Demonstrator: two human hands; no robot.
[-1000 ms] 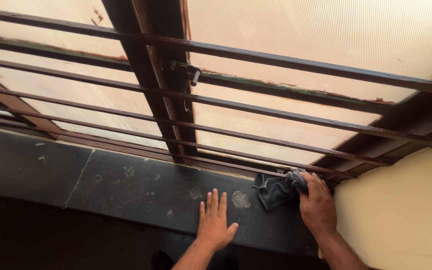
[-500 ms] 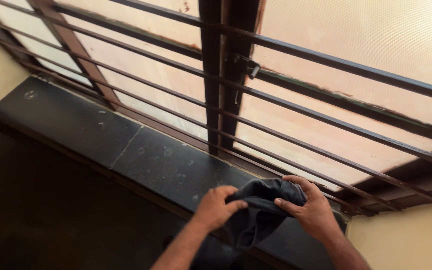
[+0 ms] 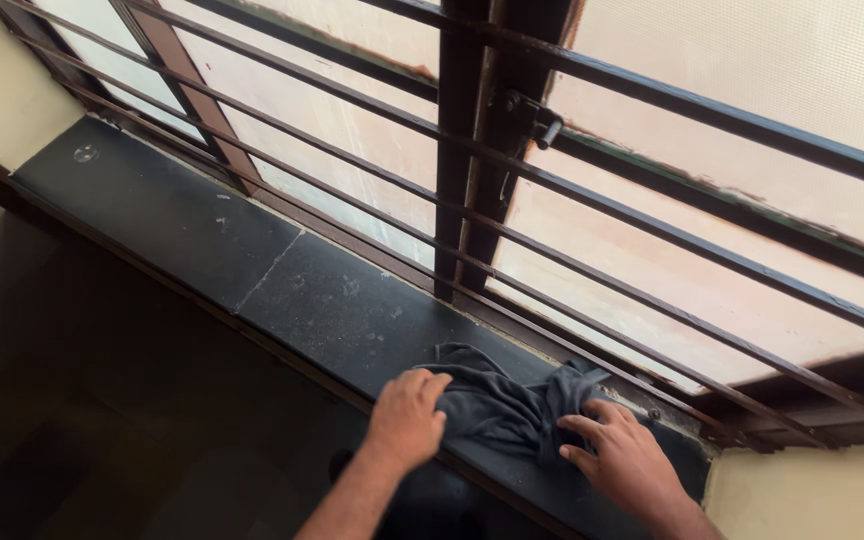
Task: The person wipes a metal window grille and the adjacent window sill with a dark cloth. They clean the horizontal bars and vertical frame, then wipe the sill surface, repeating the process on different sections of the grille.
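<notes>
While a dark grey cloth [image 3: 512, 405] is pressed flat on the dusty black window sill [image 3: 182, 215], both grips are spread open.
Dust could be smeared by the left hand [image 3: 407, 420] at 7 o'clock; knuckles of the right hand [image 3: 624, 455] could be scraped on the window bars [image 3: 372, 215].

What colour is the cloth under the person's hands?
Dark grey, plain with no pattern: the cloth lies bunched on the black sill, clearest in the head view.

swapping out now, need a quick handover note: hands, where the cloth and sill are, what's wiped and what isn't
Left hand: flat on the left end of the dark cloth.
Right hand: fingers spread on the cloth's right end.
Cloth: bunched on the dark stone sill, near its right end, below the window bars.
Done: cannot tell which part has been wiped.
Left: pale specks and dusty marks show on the sill left of the cloth.
</notes>
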